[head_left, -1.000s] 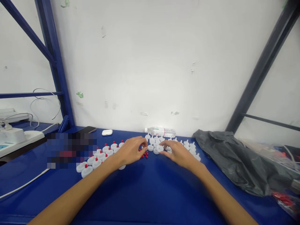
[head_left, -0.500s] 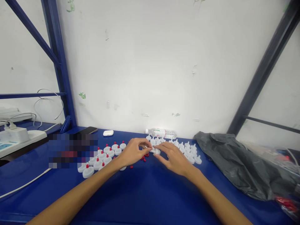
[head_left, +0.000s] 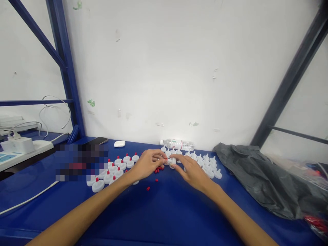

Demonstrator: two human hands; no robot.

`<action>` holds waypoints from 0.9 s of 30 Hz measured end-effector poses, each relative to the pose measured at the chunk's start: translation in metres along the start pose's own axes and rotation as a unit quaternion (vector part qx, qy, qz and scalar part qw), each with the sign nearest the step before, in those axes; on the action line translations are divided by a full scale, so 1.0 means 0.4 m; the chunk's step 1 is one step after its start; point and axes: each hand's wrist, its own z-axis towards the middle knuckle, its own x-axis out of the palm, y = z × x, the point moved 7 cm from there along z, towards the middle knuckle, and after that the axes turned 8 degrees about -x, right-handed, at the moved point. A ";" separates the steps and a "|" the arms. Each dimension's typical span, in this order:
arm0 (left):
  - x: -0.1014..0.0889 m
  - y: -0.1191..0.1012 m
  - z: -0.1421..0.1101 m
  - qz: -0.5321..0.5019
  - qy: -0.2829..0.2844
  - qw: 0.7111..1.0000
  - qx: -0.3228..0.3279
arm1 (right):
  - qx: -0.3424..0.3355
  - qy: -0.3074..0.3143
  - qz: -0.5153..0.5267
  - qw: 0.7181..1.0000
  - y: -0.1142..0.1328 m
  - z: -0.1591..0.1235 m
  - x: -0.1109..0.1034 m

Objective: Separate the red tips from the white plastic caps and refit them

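My right hand (head_left: 189, 170) has its thumb and fingers closed round a white nozzle lid (head_left: 173, 164), held on its side with the nozzle toward the left. At that nozzle, my left hand (head_left: 150, 164) pinches a small red cap (head_left: 166, 159), mostly hidden by the fingertips. Just below the left fingers lies a small pile of loose red caps (head_left: 159, 169). Two more red caps, one of them (head_left: 148, 188) nearer the front, rest apart on the blue table. Uncapped white lids (head_left: 210, 166) stand behind and right of my right hand.
Several white lids with red caps (head_left: 98, 185) stand left of my left forearm, which hides some. A clear plastic bottle (head_left: 177, 145) lies by the wall. Also about are a white case (head_left: 119, 144), a phone (head_left: 98, 140), a power strip (head_left: 38, 150) and a grey bag (head_left: 256, 177).
The white lid between my hands has turned, its nozzle now toward my left fingers, where red shows. Two loose red caps lie farther forward on the table than before.
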 end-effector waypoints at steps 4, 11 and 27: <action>-0.001 -0.022 -0.011 0.147 -0.020 0.986 0.082 | 0.009 -0.002 0.020 1.000 -0.004 -0.003 0.010; 0.041 -0.027 -0.034 0.192 0.005 0.974 0.120 | -0.022 -0.079 0.070 0.994 0.033 0.006 0.011; 0.028 -0.025 -0.025 0.034 -0.023 0.997 0.067 | 0.031 -0.132 0.109 0.985 0.016 0.001 -0.032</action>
